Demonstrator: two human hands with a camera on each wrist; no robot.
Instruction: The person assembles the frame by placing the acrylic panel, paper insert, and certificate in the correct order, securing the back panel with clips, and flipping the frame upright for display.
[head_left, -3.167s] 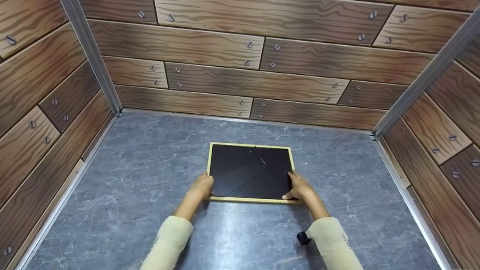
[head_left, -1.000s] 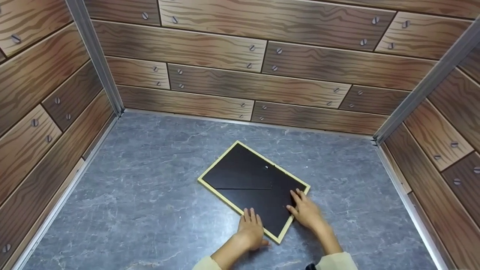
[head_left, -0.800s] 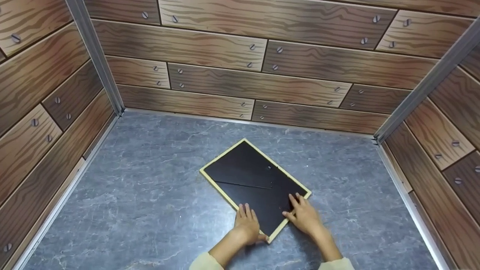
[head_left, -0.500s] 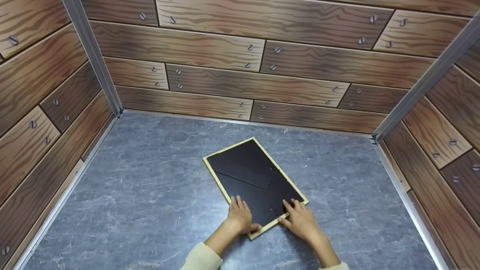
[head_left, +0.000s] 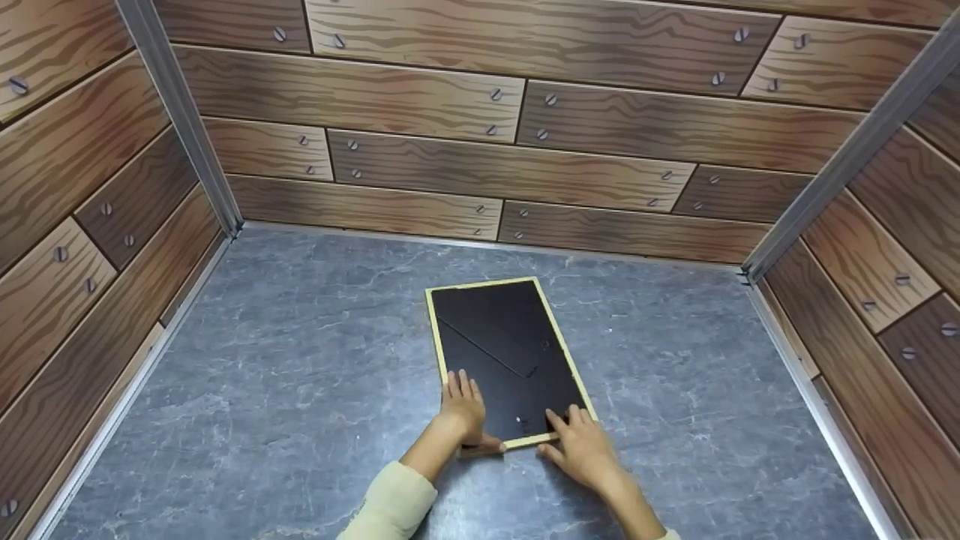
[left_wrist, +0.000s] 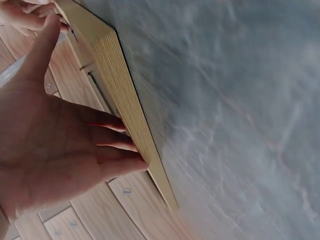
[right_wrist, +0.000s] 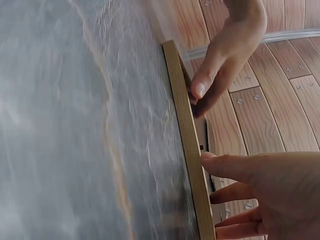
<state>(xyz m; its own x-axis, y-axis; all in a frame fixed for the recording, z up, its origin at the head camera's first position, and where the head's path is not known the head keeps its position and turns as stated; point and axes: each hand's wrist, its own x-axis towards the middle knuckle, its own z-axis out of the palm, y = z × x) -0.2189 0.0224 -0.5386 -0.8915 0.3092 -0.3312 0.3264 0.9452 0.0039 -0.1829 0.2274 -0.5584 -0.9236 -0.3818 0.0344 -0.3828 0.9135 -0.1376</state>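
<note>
A picture frame (head_left: 495, 337) with a thin yellow wooden rim lies back side up on the surface, its black backing and a flat stand flap facing me. My left hand (head_left: 461, 412) rests at its near left corner, fingers straight along the left side and thumb at the near edge. At the near right corner my right hand (head_left: 581, 450) touches the backing with its fingertips, the thumb by the near edge. In the left wrist view the wooden edge (left_wrist: 122, 85) runs past the fingertips of my left hand (left_wrist: 55, 140). My right hand (right_wrist: 265, 190) meets the edge in the right wrist view.
The surface is a grey marbled tabletop (head_left: 300, 375). Wood-patterned panels stand at the back (head_left: 420, 150), left (head_left: 60, 300) and right (head_left: 892, 262), with metal strips along the corners.
The frame has turned clockwise on the tabletop, from lying wide through a diagonal to nearly lengthwise away from me. Both hands have shifted left with it, and the left hand's fingers have straightened.
</note>
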